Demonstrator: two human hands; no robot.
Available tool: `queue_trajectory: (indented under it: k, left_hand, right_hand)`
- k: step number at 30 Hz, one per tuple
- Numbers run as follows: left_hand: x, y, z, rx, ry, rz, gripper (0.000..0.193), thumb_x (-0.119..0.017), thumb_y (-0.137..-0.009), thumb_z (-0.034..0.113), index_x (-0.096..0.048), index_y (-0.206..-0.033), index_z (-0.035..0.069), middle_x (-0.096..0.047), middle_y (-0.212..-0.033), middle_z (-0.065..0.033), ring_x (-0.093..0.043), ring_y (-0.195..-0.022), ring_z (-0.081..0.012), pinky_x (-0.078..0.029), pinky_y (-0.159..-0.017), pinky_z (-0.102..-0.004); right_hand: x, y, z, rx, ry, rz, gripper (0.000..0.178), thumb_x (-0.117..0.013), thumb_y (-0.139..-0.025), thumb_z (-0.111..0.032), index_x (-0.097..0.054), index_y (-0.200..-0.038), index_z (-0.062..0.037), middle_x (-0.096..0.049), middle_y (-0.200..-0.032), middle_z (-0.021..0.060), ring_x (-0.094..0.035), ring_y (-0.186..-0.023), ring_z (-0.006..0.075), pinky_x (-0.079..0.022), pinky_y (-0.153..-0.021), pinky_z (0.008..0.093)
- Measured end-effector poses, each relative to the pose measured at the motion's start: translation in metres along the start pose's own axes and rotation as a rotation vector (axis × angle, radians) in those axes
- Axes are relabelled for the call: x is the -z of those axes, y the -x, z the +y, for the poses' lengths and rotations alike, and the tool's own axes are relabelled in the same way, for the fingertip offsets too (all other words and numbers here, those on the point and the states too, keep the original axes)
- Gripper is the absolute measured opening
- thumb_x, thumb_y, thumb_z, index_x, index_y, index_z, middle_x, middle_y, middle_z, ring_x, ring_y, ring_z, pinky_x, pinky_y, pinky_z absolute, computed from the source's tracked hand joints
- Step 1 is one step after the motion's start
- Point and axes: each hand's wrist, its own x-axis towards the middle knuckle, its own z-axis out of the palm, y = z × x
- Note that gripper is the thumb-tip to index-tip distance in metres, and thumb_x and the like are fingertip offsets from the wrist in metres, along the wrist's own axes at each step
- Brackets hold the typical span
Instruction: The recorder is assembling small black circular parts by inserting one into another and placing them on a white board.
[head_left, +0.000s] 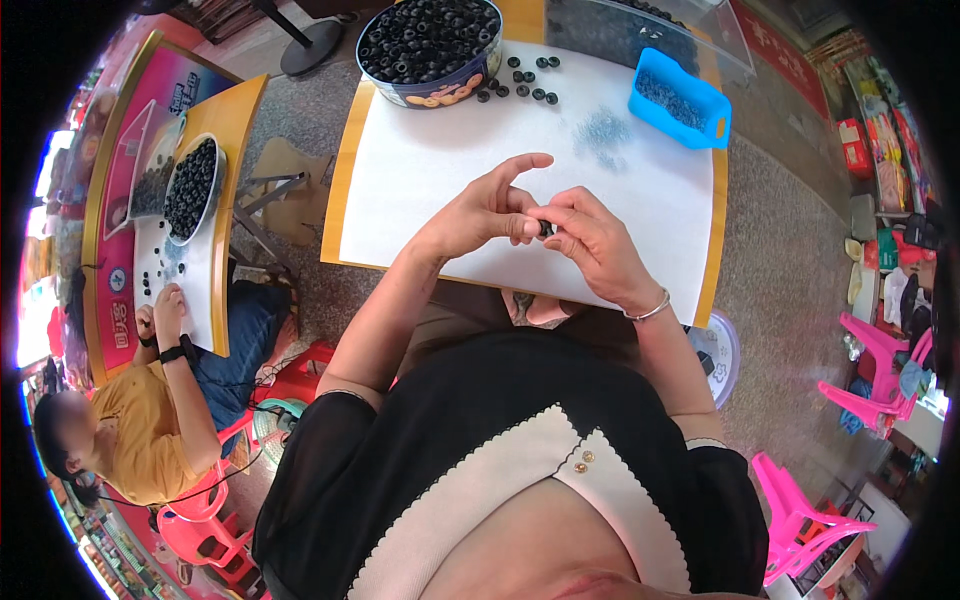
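Observation:
Over the near part of the white sheet, my two hands meet around a small black ring-shaped piece [545, 228]. My left hand [490, 212] pinches its left side with thumb and bent fingers, the index finger held out above. From the other side, my right hand [592, 238] grips it between thumb and fingertips; a bracelet is on that wrist. The fingers partly cover the piece. Several loose black rings [522, 90] lie farther back, beside a round tub [430, 95] heaped with similar ones. A loose patch of tiny bluish pieces [603, 135] is spread on the sheet.
A blue plastic basket [712, 135] with tiny pieces stands at the back right, before a clear bin [620, 40]. At left, another person [150, 430] works at a second table [245, 120] with a bowl of black rings. Pink chairs [800, 510] stand at right.

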Motion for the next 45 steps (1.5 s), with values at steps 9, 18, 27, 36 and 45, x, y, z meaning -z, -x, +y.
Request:
queue_trajectory:
  k: [9,18,27,36,45]
  left_hand:
    - [-0.022,0.004,-0.019,0.076,-0.03,0.182,0.038,-0.066,-0.087,0.022,-0.058,-0.115,-0.002,-0.062,-0.079,-0.0035,-0.054,-0.07,-0.0096,-0.043,-0.066,-0.0234]
    - [-0.015,0.009,-0.024,0.085,-0.031,0.053,0.026,-0.059,-0.091,0.022,-0.066,-0.1,-0.001,-0.062,-0.075,-0.0015,-0.053,-0.069,-0.0076,-0.043,-0.063,-0.0224]
    - [-0.014,0.01,-0.036,0.098,0.177,-0.049,0.026,-0.062,-0.09,0.024,-0.066,-0.1,0.0,-0.063,-0.074,-0.0014,-0.054,-0.066,-0.0078,-0.044,-0.06,-0.0223]
    - [-0.013,0.015,-0.045,0.171,0.179,0.05,0.034,-0.064,-0.087,0.031,-0.064,-0.099,-0.001,-0.061,-0.078,-0.0036,-0.053,-0.069,-0.0103,-0.043,-0.063,-0.0231]
    - [-0.019,-0.011,-0.06,0.046,0.404,0.182,0.029,-0.054,-0.094,0.024,-0.058,-0.102,-0.004,-0.063,-0.088,-0.0097,-0.059,-0.078,-0.0148,-0.047,-0.068,-0.0267]
  right_hand:
    - [-0.009,0.01,0.008,-0.002,0.077,0.179,0.027,-0.054,-0.084,0.0,-0.058,-0.11,-0.0032,-0.053,-0.099,0.0101,-0.058,-0.085,0.0218,-0.05,-0.072,0.0313]
    - [-0.009,0.017,0.005,0.006,0.099,0.112,0.035,-0.058,-0.082,-0.002,-0.057,-0.117,-0.0034,-0.051,-0.099,0.0108,-0.055,-0.088,0.0237,-0.048,-0.073,0.0309]
    - [-0.019,0.024,0.003,0.12,0.24,0.168,0.03,-0.055,-0.083,-0.002,-0.057,-0.112,-0.0033,-0.051,-0.099,0.0105,-0.05,-0.09,0.0257,-0.044,-0.077,0.0334]
    - [-0.019,0.015,0.003,0.052,0.287,0.076,0.031,-0.057,-0.082,-0.008,-0.053,-0.113,-0.0039,-0.052,-0.1,0.0115,-0.051,-0.09,0.0295,-0.044,-0.079,0.0374]
    - [-0.03,0.007,0.037,-0.117,0.104,0.377,0.017,-0.052,-0.089,-0.012,-0.055,-0.103,-0.0026,-0.057,-0.09,0.012,-0.058,-0.082,0.0269,-0.046,-0.073,0.0352]
